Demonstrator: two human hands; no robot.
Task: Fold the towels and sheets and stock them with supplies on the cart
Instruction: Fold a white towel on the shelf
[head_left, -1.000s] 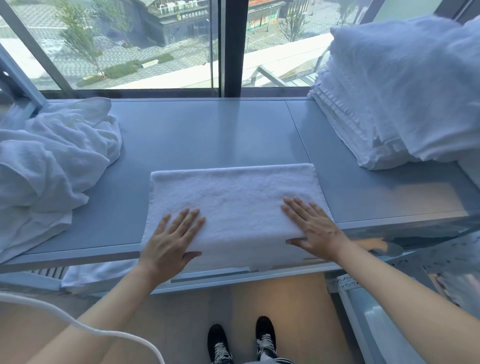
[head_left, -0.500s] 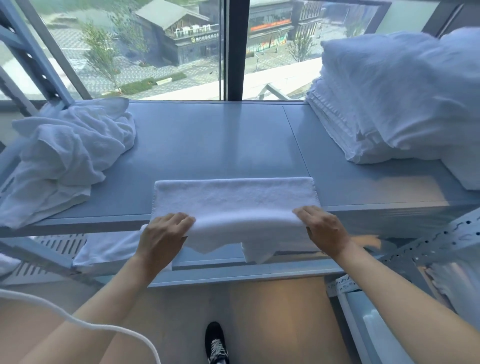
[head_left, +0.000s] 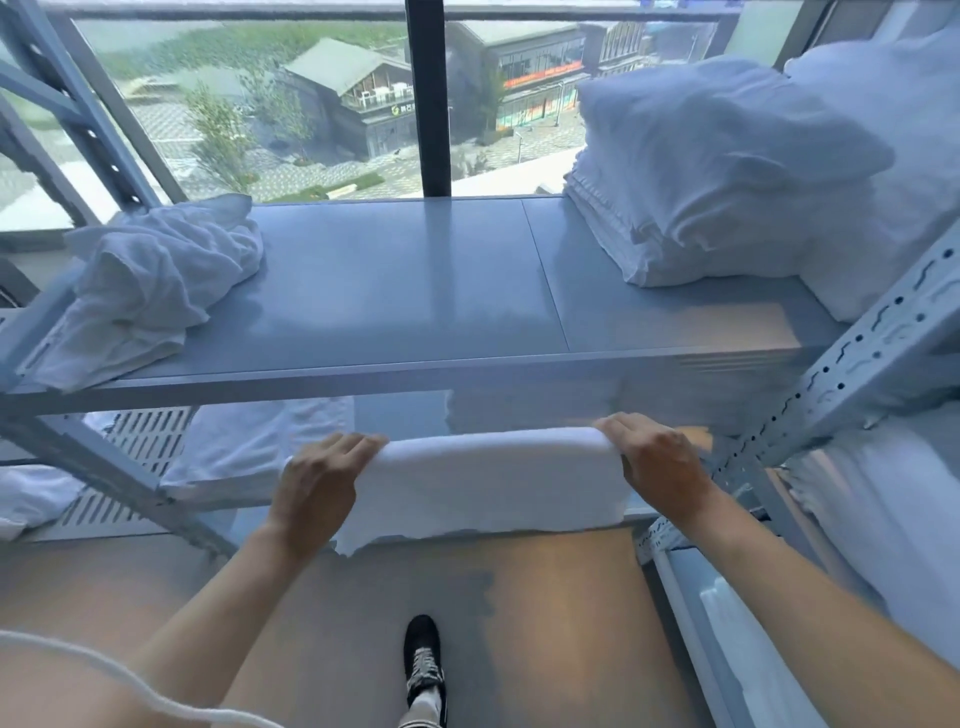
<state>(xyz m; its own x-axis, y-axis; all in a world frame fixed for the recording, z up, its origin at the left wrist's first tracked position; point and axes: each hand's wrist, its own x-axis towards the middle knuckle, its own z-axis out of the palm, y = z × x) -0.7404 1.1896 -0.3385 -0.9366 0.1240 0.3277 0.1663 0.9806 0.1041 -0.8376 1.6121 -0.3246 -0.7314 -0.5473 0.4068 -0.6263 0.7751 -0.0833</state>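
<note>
Below the shelf (head_left: 415, 291) edge, both hands now carry the folded towel (head_left: 493, 483), lifted off.

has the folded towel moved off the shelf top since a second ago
Yes. The folded towel, gripped by left hand and right hand, now hangs below the shelf front edge.

Left hand (head_left: 317, 488): back facing the camera, fingers curled over the left end of the folded towel (head_left: 488, 480), gripping it.
Right hand (head_left: 657, 465): back facing the camera, fingers curled over the right end of the same towel, gripping it.
Hand spacing: well apart, at about the same height, one at each end.
Left forearm: bare, extends from lower left up to the wrist.
Right forearm: bare, extends from lower right up to the wrist.
Foot (head_left: 425, 657): one dark shoe visible between the forearms.
</note>
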